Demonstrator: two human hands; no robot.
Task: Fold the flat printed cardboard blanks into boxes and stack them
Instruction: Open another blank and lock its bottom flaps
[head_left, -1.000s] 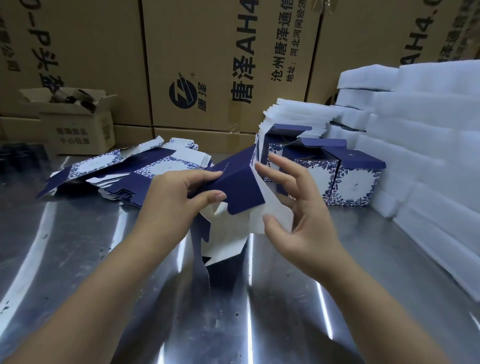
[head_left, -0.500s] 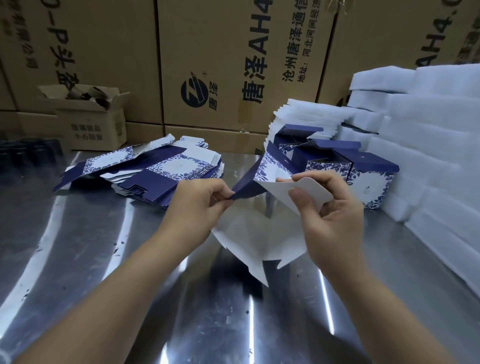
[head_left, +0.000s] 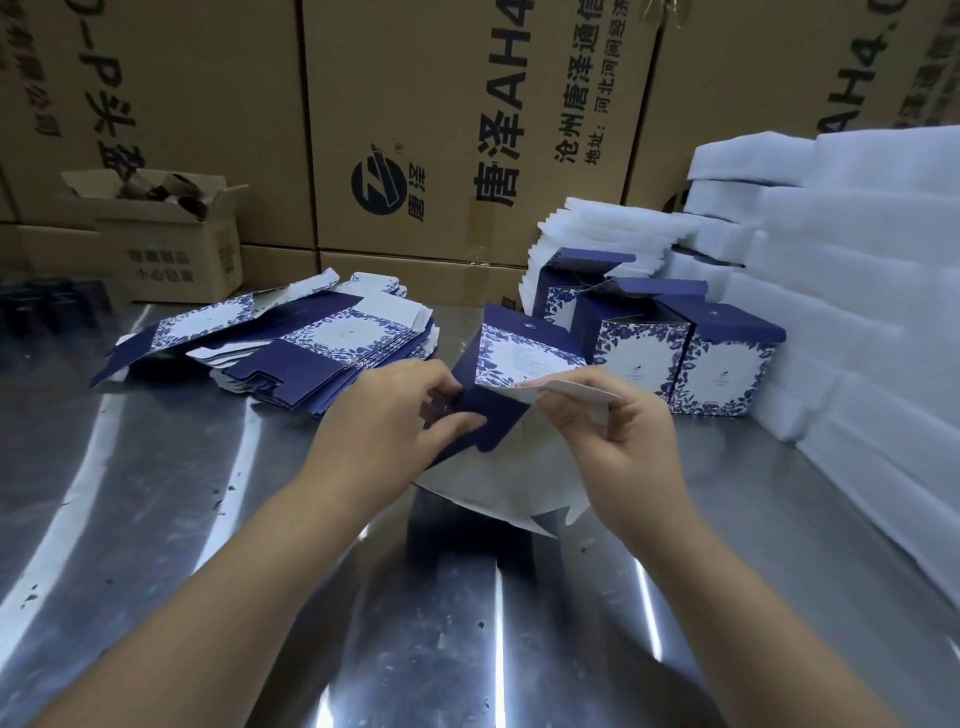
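Note:
I hold one partly folded blue-and-white printed blank (head_left: 511, 358) above the metal table (head_left: 156, 493). My left hand (head_left: 384, 426) pinches its dark blue flap between thumb and fingers. My right hand (head_left: 608, 431) pinches a white rounded flap at the blank's right side. The blank's white inner face hangs below both hands. A pile of flat blanks (head_left: 311, 348) lies to the left behind my left hand. Three folded boxes (head_left: 675, 358) stand grouped at the right, behind the held blank.
White foam sheets (head_left: 857, 291) are stacked high along the right side and behind the boxes. Large brown cartons (head_left: 441, 130) wall off the back. A small open carton (head_left: 171, 234) sits at the back left. Dark objects (head_left: 47, 306) line the far left edge.
The blank has turned so that its printed panel faces me. My left hand shifted its pinch onto the dark blue flap, and my right hand has folded the white flap lower.

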